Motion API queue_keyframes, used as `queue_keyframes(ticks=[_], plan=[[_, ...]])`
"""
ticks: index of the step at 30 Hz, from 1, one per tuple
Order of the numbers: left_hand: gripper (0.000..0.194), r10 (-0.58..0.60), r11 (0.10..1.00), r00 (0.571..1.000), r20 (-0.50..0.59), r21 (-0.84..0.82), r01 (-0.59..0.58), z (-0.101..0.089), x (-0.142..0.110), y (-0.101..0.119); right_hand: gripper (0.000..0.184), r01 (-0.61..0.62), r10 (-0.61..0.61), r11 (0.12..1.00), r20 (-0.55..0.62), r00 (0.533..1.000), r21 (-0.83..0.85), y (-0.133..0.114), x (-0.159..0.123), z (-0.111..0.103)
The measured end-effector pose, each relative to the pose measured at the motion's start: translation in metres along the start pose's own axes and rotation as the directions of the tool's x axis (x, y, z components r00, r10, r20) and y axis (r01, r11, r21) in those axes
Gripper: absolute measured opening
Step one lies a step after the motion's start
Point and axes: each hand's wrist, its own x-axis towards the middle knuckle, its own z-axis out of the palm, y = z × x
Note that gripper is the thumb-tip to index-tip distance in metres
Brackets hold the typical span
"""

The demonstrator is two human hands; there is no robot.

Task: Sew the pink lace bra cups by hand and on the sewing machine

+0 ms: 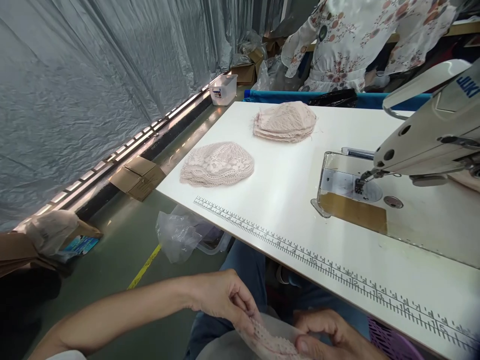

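Over my lap, below the table's front edge, my left hand (229,300) pinches one end of a pale pink lace piece (272,342). My right hand (330,335) grips the same piece farther right, thumb on top. Sheer whitish fabric (277,324) shows around the lace between both hands; the lower part runs out of view. On the white table lie two stacks of similar lace pieces: a nearer lace stack (217,164) at the left and a farther lace stack (285,121) with loose threads at its edges.
A sewing machine (431,125) stands at the table's right. A printed ruler (315,260) runs along the front edge. Below hangs a clear plastic bag (178,235); a purple basket (392,342) is at lower right. A person in a floral top (345,45) is beyond the table.
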Motion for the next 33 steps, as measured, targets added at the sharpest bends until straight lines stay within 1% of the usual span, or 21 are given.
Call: queue_keyframes(ticks=[3,8,10,14,17,25,29,31,33], plan=[[0.053,-0.019,1.0,0.999,-0.027,0.014,0.02,0.002,-0.002,0.003,0.047,-0.017,0.015,0.996,0.015,1.0,0.086,-0.002,0.002,0.001],[0.043,0.008,0.998,0.996,-0.09,0.064,-0.002,0.004,-0.005,0.008,0.045,-0.002,-0.004,0.985,0.03,1.0,0.172,0.002,0.002,-0.001],[0.041,0.014,0.998,0.996,-0.089,0.057,-0.009,0.004,-0.006,0.009,0.045,0.015,-0.021,0.983,0.033,0.999,0.181,0.002,0.002,-0.001],[0.044,0.016,0.999,0.996,-0.086,0.053,-0.011,0.004,-0.008,0.01,0.04,0.025,-0.035,0.978,0.044,0.998,0.208,0.001,0.002,0.001],[0.046,0.021,0.998,0.996,-0.082,0.055,-0.017,0.004,-0.008,0.011,0.036,0.023,-0.03,0.97,0.022,0.999,0.24,0.003,0.002,0.002],[0.043,0.027,0.999,0.995,-0.094,0.034,-0.023,0.004,-0.008,0.011,0.036,0.05,-0.054,0.952,0.006,0.999,0.303,0.005,0.0,0.002],[0.046,0.018,1.0,0.999,-0.031,-0.012,-0.018,0.006,-0.003,0.01,0.037,0.047,-0.052,0.948,0.008,0.999,0.316,0.003,0.0,0.003],[0.051,-0.011,1.0,1.0,0.006,-0.016,0.011,0.008,0.001,0.01,0.038,0.045,-0.051,0.948,0.011,0.999,0.316,0.003,0.0,0.003],[0.052,-0.034,0.999,0.999,0.013,-0.012,0.034,0.009,0.005,0.011,0.039,0.043,-0.05,0.949,0.014,0.999,0.312,0.003,0.0,0.003]])
